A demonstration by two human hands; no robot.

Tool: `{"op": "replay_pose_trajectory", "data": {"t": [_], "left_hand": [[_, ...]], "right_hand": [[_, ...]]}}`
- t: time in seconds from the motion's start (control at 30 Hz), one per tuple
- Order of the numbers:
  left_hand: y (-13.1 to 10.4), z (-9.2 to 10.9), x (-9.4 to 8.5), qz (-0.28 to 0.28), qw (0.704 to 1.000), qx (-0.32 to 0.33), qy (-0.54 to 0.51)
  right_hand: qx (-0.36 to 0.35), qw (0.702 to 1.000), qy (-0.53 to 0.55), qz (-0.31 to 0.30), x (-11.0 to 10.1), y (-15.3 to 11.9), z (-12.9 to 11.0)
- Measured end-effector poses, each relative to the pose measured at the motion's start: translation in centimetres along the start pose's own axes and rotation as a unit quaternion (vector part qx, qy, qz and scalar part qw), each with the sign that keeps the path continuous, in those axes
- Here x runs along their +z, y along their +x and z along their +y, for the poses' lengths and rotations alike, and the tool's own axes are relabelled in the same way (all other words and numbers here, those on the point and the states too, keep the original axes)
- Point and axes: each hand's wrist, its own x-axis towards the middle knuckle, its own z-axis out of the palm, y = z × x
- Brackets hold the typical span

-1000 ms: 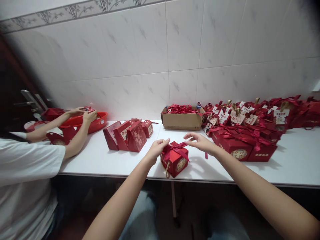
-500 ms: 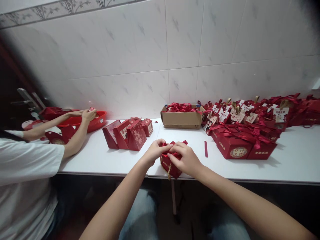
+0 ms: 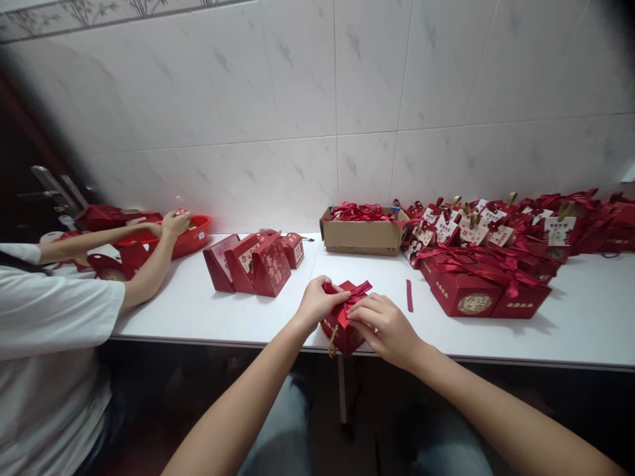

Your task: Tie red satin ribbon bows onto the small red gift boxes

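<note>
Between my hands, at the table's front edge, sits a small red gift box (image 3: 343,338) with a twisted gold cord at its front left. A shiny red ribbon (image 3: 358,291) lies in a bow or knot across its top. My left hand (image 3: 320,303) pinches the ribbon on the left side of the box. On the right, my right hand (image 3: 384,327) has its fingers closed on another part of the ribbon, close against the lid. The fingers partly cover the knot and the box top.
A cardboard box (image 3: 362,237) of red ribbons stands by the wall. To the right are several finished-looking red boxes (image 3: 464,297) and a red strip (image 3: 409,295). Left of centre stand red boxes (image 3: 272,264). A co-worker's hands (image 3: 171,225) are over a red basin (image 3: 191,244).
My right hand has moved right and slightly down, away from my left hand. More of the ribbon bow and box top now shows between them.
</note>
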Motion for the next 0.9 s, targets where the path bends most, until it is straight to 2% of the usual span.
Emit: {"op": "replay_pose_trajectory", "data": {"t": [0.17, 0.4, 0.67, 0.9], "left_hand": [[0.3, -0.6, 0.4, 0.014, 1.0, 0.021, 0.012], [0.6, -0.7, 0.5, 0.027, 0.998, 0.026, 0.044], [1.3, -0.8, 1.1, 0.033, 0.999, 0.029, 0.014], [1.3, 1.0, -0.2, -0.031, 0.998, 0.024, 0.046]], "right_hand": [[0.027, 0.999, 0.037, 0.021, 0.4, -0.3, -0.1], [0.022, 0.999, 0.042, 0.022, 0.4, -0.5, 0.2], [0.035, 0.999, 0.016, 0.026, 0.2, -0.5, 0.6], [0.02, 0.997, -0.031, 0.074, 0.0, -0.5, 0.9]]}}
